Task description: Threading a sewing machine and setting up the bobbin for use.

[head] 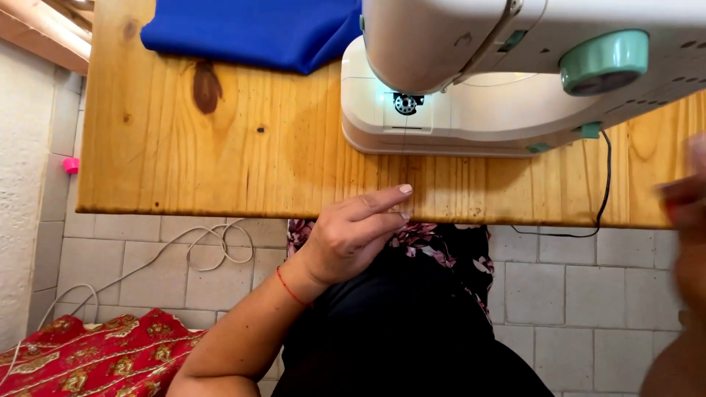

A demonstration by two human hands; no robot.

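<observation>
Left hand (351, 234) rests at the near edge of the wooden table (220, 162), fingers loosely curled, index tip on the board — holding nothing. Right hand (687, 220) is a blur at the frame's right edge; I cannot tell whether it is spread or closed on anything. Sewing machine (471, 81) sits at the back right of the table, needle area bare, no cloth under the foot, so by my reading no stitching is in hand yet. The folded blue fabric (257, 33) lies untouched at the far edge, just left of the machine. Count — one machine, one blue cloth, one red patterned cloth (95, 360) on the floor, one black cord (604, 184), one white cord (198, 246).
</observation>
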